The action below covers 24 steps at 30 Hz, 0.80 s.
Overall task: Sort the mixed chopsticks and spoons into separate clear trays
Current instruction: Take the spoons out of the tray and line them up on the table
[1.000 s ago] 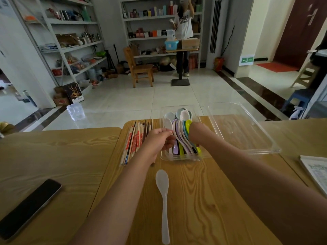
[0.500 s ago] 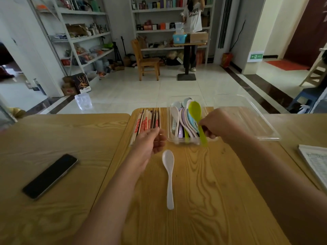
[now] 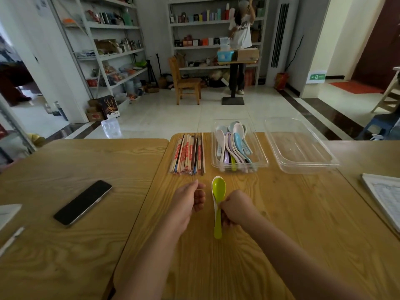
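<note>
My right hand [image 3: 237,207] grips the handle of a lime-green spoon [image 3: 218,189], which lies on top of a white spoon [image 3: 215,202] on the wooden table [image 3: 281,234]. My left hand [image 3: 188,201] hovers just left of them, fingers loosely curled, holding nothing. Behind, a clear tray [image 3: 260,156] holds several pastel spoons [image 3: 234,146]. A row of chopsticks [image 3: 188,155] lies to its left on the table. An empty clear tray [image 3: 303,148] sits at the right.
A black phone [image 3: 83,202] lies on the left table. Printed papers [image 3: 385,198] are at the right edge, white paper [image 3: 8,213] at the far left. A person stands by shelves far behind.
My right hand carried the green spoon from the spoon tray toward me and set it on the white spoon. My left hand drew back from the tray.
</note>
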Each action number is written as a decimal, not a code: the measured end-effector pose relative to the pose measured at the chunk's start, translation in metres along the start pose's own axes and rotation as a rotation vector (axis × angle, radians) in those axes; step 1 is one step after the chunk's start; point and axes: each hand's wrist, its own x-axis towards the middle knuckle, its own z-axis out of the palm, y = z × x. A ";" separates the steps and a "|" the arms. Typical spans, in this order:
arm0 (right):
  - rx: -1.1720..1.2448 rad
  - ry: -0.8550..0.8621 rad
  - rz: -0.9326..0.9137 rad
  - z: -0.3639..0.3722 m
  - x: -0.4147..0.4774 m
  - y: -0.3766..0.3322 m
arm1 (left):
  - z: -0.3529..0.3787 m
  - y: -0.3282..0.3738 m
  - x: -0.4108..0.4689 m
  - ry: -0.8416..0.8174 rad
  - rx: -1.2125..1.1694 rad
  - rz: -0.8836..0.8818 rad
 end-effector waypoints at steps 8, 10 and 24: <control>-0.112 0.063 -0.029 -0.003 0.014 -0.007 | 0.007 -0.002 0.006 -0.011 0.027 -0.012; -0.113 0.060 -0.030 -0.007 0.016 -0.007 | 0.006 -0.001 0.008 -0.012 0.034 -0.004; -0.072 -0.040 -0.122 -0.018 0.025 -0.007 | 0.012 0.010 0.017 -0.052 0.005 0.025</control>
